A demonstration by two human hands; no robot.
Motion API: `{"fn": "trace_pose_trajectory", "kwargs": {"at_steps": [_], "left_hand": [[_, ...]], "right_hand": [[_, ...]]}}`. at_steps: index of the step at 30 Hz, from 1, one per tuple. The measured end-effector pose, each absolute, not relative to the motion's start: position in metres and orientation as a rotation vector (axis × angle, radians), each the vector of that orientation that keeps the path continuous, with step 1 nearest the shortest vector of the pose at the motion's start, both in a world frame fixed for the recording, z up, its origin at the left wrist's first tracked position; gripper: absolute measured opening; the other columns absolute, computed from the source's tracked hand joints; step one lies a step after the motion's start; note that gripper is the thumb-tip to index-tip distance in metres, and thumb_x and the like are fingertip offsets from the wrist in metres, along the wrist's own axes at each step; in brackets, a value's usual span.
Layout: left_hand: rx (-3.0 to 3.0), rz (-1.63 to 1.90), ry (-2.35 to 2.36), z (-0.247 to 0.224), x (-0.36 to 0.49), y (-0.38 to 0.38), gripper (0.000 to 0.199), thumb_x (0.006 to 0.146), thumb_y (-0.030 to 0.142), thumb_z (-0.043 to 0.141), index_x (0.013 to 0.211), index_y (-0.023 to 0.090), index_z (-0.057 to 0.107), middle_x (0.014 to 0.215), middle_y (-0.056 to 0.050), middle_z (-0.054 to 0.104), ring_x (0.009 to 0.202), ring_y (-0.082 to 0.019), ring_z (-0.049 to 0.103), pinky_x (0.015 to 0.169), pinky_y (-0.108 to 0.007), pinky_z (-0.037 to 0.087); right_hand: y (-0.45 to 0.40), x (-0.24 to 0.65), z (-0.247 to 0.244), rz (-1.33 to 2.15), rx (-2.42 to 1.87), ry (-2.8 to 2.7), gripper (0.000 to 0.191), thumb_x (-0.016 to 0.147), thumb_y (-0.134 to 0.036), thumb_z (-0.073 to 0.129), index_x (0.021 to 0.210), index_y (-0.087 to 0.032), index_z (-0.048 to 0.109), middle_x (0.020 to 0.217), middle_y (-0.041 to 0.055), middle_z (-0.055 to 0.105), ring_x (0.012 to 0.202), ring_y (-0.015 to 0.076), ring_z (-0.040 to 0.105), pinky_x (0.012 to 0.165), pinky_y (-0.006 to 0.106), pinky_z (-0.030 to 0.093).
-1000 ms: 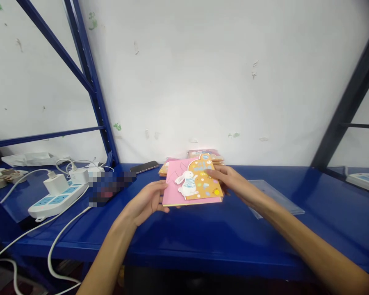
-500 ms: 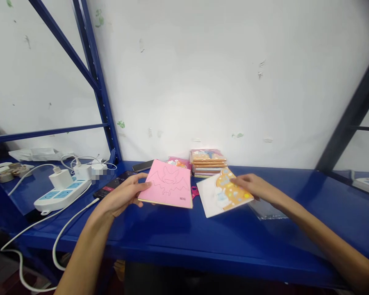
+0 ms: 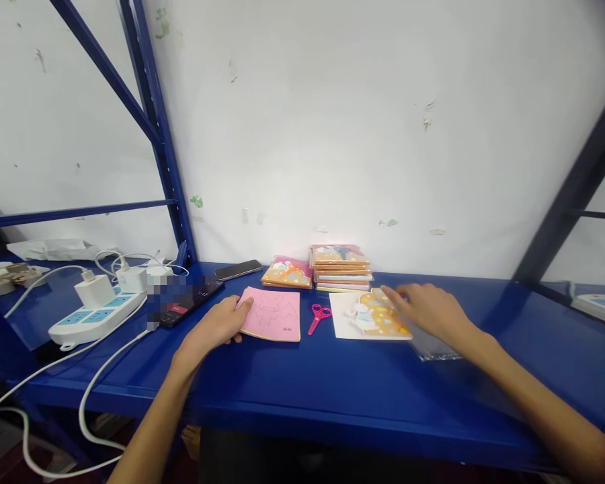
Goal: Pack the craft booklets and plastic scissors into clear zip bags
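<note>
Left hand [image 3: 214,327] is lying open, not gripping, its fingertips resting on the left edge of a pink booklet [image 3: 275,316]. Right hand [image 3: 426,310] is spreading flat, fingers apart, reaching over the upper right corner of an orange-and-white picture booklet [image 3: 370,316]. Pink-handled scissors [image 3: 318,318] are lying between both booklets on the blue steel shelf [image 3: 333,383].

The light here is bright and flat, with a pale glare on the white wall [image 3: 302,168] and a glossy sheen along the blue shelf [image 3: 363,403]. Only a soft shadow lies under my right hand [image 3: 428,312]. The wide lens leans the dark uprights [image 3: 151,148] at the edges, and a pixelated blur [image 3: 169,302] hides a patch on the left.
</note>
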State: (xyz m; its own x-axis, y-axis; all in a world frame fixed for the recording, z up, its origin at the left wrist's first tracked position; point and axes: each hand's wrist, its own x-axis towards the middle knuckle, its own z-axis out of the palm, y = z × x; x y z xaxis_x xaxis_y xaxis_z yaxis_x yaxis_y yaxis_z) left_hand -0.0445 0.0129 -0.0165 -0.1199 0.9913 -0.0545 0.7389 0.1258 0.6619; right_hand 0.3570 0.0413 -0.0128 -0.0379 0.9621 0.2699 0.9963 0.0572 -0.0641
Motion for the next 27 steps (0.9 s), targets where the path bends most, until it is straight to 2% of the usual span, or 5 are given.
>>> {"fn": "trace_pose_trajectory", "kwargs": {"at_steps": [6,10,15,19,27], "left_hand": [[1.755,0.687,2.095,-0.015,-0.035,0.007,0.073,0.093,0.055,0.04,0.147,0.007,0.046,0.146,-0.027,0.055,0.128,-0.042,0.059,0.09,-0.046,0.051],[1.798,0.687,2.121,-0.014,-0.032,0.005,0.073,0.092,0.06,0.041,0.149,0.014,0.047,0.142,-0.023,0.061,0.128,-0.041,0.059,0.102,-0.049,0.045],[1.78,0.778,2.2,-0.011,-0.04,0.007,0.077,0.093,0.061,0.038,0.145,0.006,0.049,0.137,-0.03,0.061,0.128,-0.046,0.057,0.105,-0.057,0.04],[1.83,1.007,2.137,-0.001,-0.04,0.002,0.057,0.094,0.053,0.038,0.128,0.014,0.062,0.13,-0.022,0.066,0.126,-0.041,0.057,0.107,-0.052,0.039],[1.772,1.274,1.522,0.008,-0.009,-0.006,0.047,0.091,0.053,0.049,0.112,0.016,0.069,0.119,-0.012,0.073,0.105,-0.028,0.068,0.084,-0.035,0.055]], "right_hand": [[0.089,0.341,0.021,-0.358,-1.646,-2.037,0.056,0.099,-0.062,0.037,0.124,-0.022,0.066,0.105,0.0137,0.077,0.094,0.0341,0.071,0.074,0.043,0.051],[0.12,0.316,0.011,-0.6,-1.276,-2.359,0.057,0.102,-0.051,0.041,0.147,-0.017,0.048,0.145,0.0179,0.058,0.131,0.0332,0.053,0.101,0.045,0.044],[0.127,0.294,-0.004,-0.72,-1.235,-2.433,0.033,0.103,-0.033,0.044,0.125,-0.016,0.062,0.121,0.0175,0.071,0.112,0.0339,0.063,0.097,0.047,0.042],[0.113,0.299,0.001,-0.814,-1.218,-2.464,0.029,0.103,-0.019,0.038,0.101,-0.019,0.067,0.1,0.0126,0.076,0.096,0.0295,0.067,0.095,0.046,0.04],[0.059,0.322,0.012,-0.8,-0.917,-2.288,0.03,0.102,-0.016,0.045,0.101,-0.026,0.073,0.117,0.005,0.077,0.105,0.0258,0.068,0.098,0.046,0.039]]}}
